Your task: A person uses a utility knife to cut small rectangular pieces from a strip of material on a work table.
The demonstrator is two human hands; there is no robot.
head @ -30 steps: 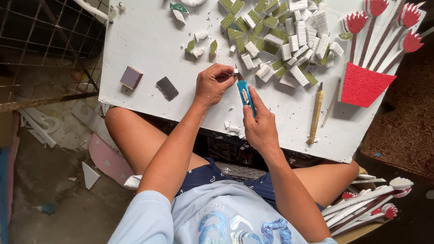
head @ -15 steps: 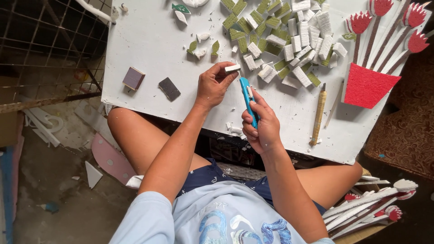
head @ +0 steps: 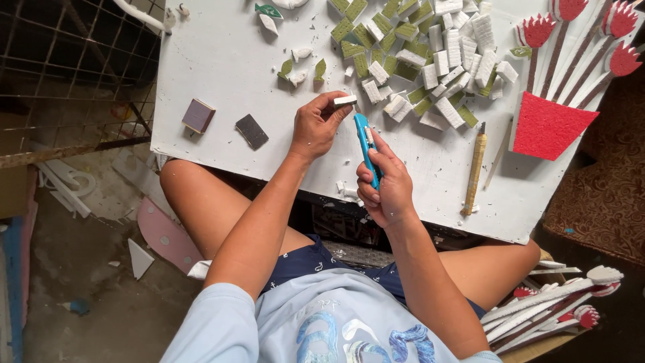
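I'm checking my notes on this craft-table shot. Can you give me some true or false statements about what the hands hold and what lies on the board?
1. The right hand holds a blue utility knife. True.
2. The left hand is empty. False: it pinches a small white foam block.
3. A red pot-shaped foam cutout lies at the right of the white board. True.
4. The pile of white and green foam blocks sits on the floor. False: it lies on the board.
5. Two dark square pads lie left of the left hand. True.
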